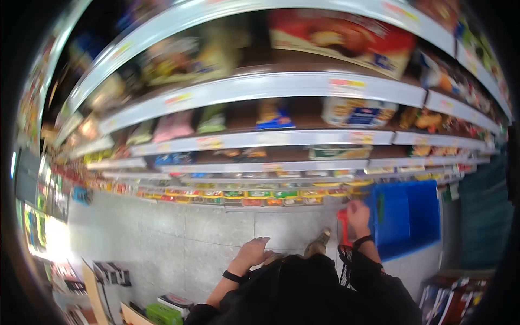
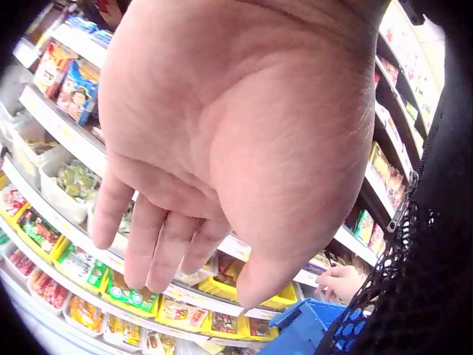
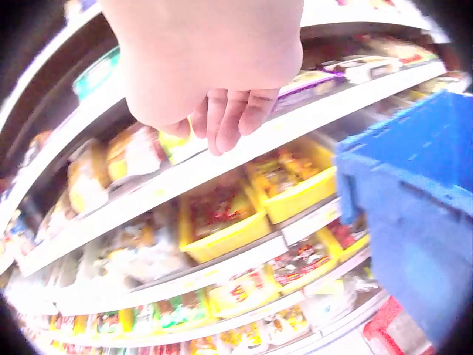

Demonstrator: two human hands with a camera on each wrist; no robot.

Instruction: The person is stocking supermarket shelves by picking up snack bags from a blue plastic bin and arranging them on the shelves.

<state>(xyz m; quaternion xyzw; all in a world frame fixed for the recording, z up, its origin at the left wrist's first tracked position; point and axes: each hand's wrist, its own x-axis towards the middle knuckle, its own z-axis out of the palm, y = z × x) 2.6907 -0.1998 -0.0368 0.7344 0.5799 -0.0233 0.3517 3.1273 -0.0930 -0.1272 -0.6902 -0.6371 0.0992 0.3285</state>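
Bare and empty, the left hand (image 1: 251,255) hangs over the floor in the head view; the left wrist view shows its palm (image 2: 222,133) with the fingers extended. The right hand (image 1: 358,216) is beside a blue crate (image 1: 410,216), above a red frame or handle (image 1: 343,223). In the right wrist view, the fingers of the right hand (image 3: 214,81) hang loosely bent with nothing in them, apart from the blue crate (image 3: 414,222) and the red part (image 3: 383,325). A black mesh bag (image 1: 345,265) hangs by the right forearm.
Long shelves (image 1: 260,86) of packaged snacks curve across the front, with yellow bins (image 3: 225,237) on lower tiers. Grey tiled floor (image 1: 162,233) extends left. Boxes and a green item (image 1: 163,313) stand at lower left, and a dark rack (image 1: 452,298) at lower right.
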